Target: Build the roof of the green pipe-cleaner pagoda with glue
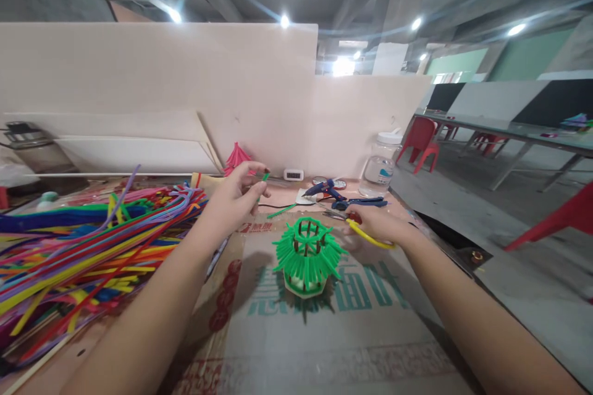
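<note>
My left hand [237, 196] is raised left of centre, its fingertips pinching a short green pipe cleaner piece [265, 177]. My right hand [373, 222] closes around yellow-handled scissors [370, 236], whose metal blades point left, low over the table. Between my forearms stands a small green model tower [308, 253], with a fringe of green pipe cleaner strips around dark posts and a pale octagonal base. Beyond it lies a longer green strip [281, 211]. A blue hot glue gun [322, 188] rests behind, near blue pliers [360, 203].
Cardboard [324, 345] covers the work surface. Many coloured pipe cleaners [92, 253] are heaped at left. At the back are a pink model [236, 157], a small digital clock [293, 174] and a clear plastic jar [377, 166]. A pale partition [185, 74] rises behind them.
</note>
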Demonstrator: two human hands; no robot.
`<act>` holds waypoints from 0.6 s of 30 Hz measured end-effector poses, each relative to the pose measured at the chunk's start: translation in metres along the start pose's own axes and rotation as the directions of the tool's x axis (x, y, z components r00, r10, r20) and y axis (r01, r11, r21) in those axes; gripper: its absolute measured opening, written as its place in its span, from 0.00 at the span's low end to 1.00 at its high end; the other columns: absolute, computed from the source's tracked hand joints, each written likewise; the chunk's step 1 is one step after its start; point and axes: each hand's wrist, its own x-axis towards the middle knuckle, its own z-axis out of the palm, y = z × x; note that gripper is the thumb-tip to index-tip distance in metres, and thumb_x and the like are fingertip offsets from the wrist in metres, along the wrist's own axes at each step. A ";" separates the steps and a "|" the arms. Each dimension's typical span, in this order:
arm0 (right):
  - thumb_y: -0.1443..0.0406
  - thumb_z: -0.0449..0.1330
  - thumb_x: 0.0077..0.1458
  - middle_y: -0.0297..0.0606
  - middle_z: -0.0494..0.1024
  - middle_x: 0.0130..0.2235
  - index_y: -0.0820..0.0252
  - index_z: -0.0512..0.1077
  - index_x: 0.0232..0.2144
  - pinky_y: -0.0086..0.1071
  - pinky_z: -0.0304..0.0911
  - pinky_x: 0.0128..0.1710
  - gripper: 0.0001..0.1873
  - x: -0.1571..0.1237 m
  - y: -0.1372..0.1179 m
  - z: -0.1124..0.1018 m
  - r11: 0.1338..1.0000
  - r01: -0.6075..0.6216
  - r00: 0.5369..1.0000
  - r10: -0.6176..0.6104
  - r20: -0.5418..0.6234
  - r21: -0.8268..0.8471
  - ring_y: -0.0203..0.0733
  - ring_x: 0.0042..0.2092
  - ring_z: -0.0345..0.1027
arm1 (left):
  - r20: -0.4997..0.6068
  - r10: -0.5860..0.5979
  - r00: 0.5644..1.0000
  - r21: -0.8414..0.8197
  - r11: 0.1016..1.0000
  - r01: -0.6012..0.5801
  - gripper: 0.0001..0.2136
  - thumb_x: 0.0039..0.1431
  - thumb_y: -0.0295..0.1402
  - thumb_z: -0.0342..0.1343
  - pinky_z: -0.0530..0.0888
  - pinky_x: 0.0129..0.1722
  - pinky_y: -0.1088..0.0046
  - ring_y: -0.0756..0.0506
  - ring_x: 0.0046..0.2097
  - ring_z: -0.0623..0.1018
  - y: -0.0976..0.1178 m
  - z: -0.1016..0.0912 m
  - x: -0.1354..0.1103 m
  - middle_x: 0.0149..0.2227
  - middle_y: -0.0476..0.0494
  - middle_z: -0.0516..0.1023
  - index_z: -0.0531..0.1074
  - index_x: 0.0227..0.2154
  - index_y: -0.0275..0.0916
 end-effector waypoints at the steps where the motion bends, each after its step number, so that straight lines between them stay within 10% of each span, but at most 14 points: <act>1: 0.57 0.63 0.55 0.43 0.82 0.42 0.58 0.76 0.44 0.33 0.60 0.36 0.16 0.003 0.000 0.008 1.000 0.005 1.000 -0.005 0.011 -0.004 0.48 0.40 0.73 | 0.021 -0.001 1.000 0.011 1.000 0.001 0.15 0.57 0.38 0.58 0.66 0.20 0.76 0.53 0.19 0.69 -0.001 0.000 0.000 0.30 0.50 0.76 0.67 0.45 0.40; 8: 0.63 0.62 0.55 0.45 0.81 0.46 0.57 0.75 0.49 0.31 0.60 0.37 0.19 0.014 -0.007 0.042 0.996 0.083 0.994 -0.082 0.078 -0.013 0.47 0.42 0.74 | 0.012 0.040 0.999 0.159 0.986 -0.042 0.10 0.60 0.33 0.52 0.66 0.26 0.76 0.51 0.25 0.71 -0.019 0.006 -0.006 0.29 0.54 0.70 0.61 0.43 0.41; 18: 0.58 0.56 0.62 0.46 0.80 0.47 0.59 0.75 0.47 0.37 0.65 0.45 0.15 0.037 0.013 0.026 0.995 -0.028 0.959 0.053 -0.280 0.095 0.49 0.47 0.74 | 0.460 -0.176 0.870 0.388 0.921 -0.019 0.19 0.61 0.47 0.55 0.70 0.40 0.70 0.43 0.39 0.77 -0.021 0.004 -0.008 0.36 0.47 0.80 0.77 0.46 0.40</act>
